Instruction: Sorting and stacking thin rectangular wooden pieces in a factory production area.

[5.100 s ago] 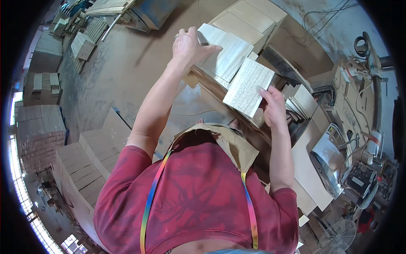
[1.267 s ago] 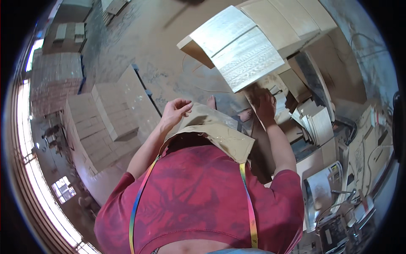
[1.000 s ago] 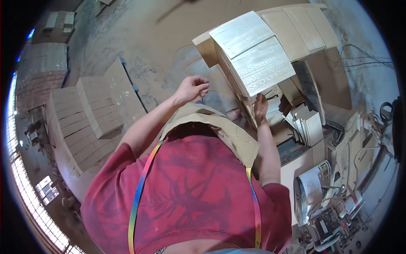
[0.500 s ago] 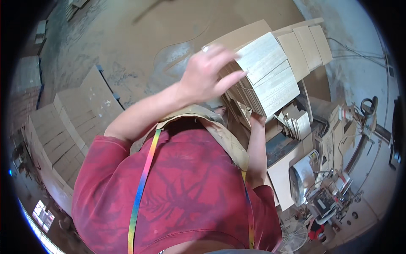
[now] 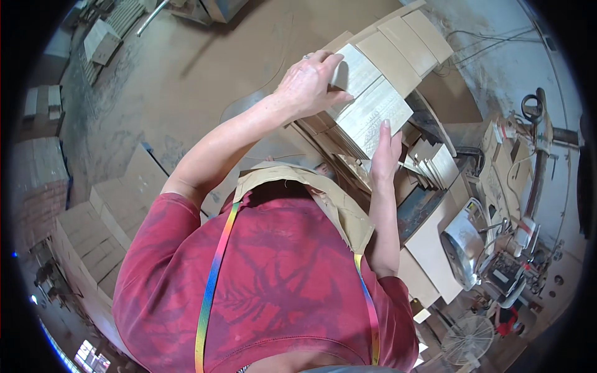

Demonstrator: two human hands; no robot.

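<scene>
Both hands are now being pressed on the boards (image 5: 372, 109): left hand (image 5: 306, 87) clamped at 10 o'clock, having been raised; right hand (image 5: 385, 152) flat at 6.

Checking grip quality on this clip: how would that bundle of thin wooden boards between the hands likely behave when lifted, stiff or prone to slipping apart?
The bundle of boards looks stiff: flat, straight-edged pieces. Being loose layers, they could probably slide or fan apart, which may be why the left hand clamps the top and the right hand presses the end. Likely fairly heavy, given how many are stacked.
</scene>
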